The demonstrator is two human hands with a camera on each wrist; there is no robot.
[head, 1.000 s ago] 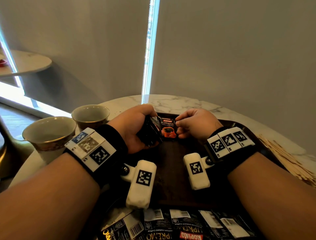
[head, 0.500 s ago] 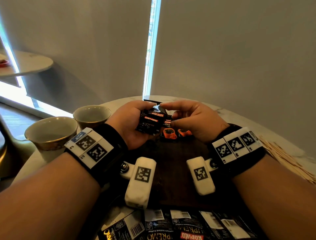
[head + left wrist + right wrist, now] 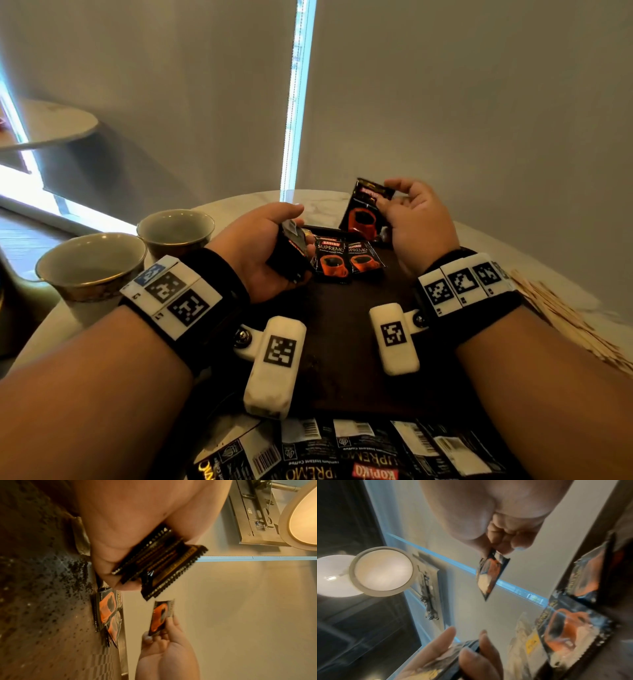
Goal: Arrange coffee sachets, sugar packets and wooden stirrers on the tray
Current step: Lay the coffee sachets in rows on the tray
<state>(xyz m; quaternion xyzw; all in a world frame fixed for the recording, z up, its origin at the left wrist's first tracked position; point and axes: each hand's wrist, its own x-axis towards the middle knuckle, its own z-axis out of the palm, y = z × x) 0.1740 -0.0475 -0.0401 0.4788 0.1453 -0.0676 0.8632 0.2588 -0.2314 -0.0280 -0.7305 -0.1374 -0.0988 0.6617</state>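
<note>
A dark wooden tray lies on the round marble table. Two black coffee sachets with orange cups lie side by side at its far edge. My left hand grips a stack of black sachets just left of them, above the tray. My right hand pinches a single sachet by its top and holds it upright in the air over the tray's far right part. The right wrist view shows that sachet hanging from my fingertips. Wooden stirrers lie in a heap right of the tray.
Two empty cups stand on the table left of the tray. A row of several sachets lies face down along the near edge. A grey wall stands behind the table, and a small side table sits at far left.
My right hand has pulled one sachet off the stack and lifted it up to the right. Two sachets now lie on the tray where one lay a second ago.
</note>
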